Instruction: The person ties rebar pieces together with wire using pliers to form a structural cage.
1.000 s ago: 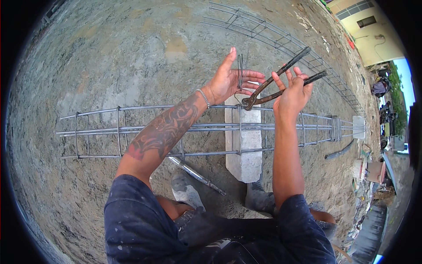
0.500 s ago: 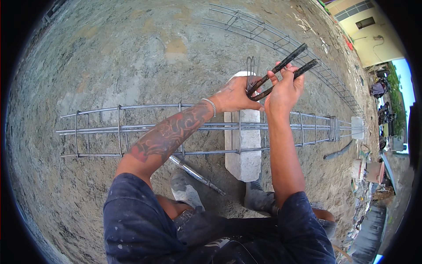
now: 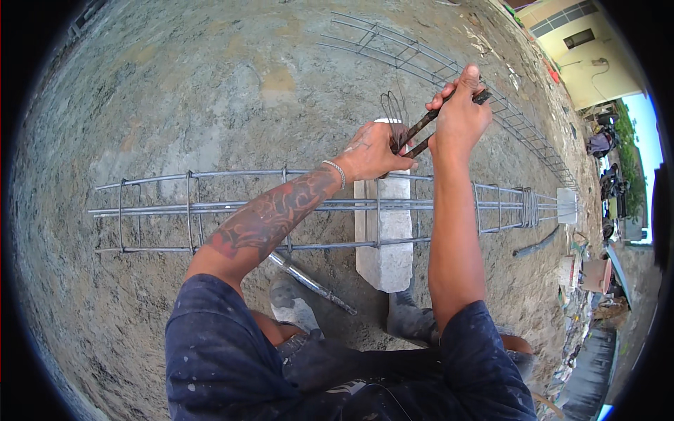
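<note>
My right hand (image 3: 460, 116) is closed around the long dark handles of a pair of pincers (image 3: 423, 122), its thumb pointing away from me. My left hand (image 3: 371, 151) grips a small bundle of thin, looped tie wire (image 3: 393, 105) at the jaw end of the pincers. The fingers partly hide the jaws. Both hands are above a long rebar cage (image 3: 154, 209) that runs from left to right. Beneath the cage, a pale concrete block (image 3: 390, 263) lies crosswise, its far end partly covered by my left hand.
A second rebar cage (image 3: 393, 50) curves across the far right. A shiny metal bar (image 3: 314, 284) rests on the ground by my boots. Beyond the cage's right end are a pale block (image 3: 567, 205), a short dark pipe (image 3: 535, 242) and a bucket (image 3: 597, 275).
My right fingers have wrapped round the pincers' handles, which sit closer together than before. The wire loops show more beyond my left hand.
</note>
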### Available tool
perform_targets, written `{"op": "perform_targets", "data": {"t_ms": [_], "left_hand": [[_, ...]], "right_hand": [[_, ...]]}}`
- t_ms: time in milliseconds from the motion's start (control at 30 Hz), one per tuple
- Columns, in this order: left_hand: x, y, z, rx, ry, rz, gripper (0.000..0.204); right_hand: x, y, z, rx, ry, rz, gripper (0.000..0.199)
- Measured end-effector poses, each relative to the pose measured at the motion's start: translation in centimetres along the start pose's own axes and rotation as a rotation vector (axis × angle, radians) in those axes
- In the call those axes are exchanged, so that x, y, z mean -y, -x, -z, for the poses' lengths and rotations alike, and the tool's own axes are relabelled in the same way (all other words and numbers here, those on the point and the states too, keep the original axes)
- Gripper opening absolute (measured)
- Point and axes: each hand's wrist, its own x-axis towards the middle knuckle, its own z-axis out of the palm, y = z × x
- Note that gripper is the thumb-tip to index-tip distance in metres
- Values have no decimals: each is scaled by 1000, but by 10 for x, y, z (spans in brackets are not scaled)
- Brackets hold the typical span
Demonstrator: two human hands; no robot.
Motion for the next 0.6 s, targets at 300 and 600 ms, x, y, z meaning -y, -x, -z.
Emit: {"op": "perform_targets", "data": {"t_ms": [300, 600], "left_hand": [[-4, -31, -6, 433, 570, 46, 28], [4, -25, -38, -284, 291, -36, 34]], "right_hand": [[-3, -29, 27, 573, -298, -253, 37], [0, -23, 12, 470, -208, -240, 23]]}}
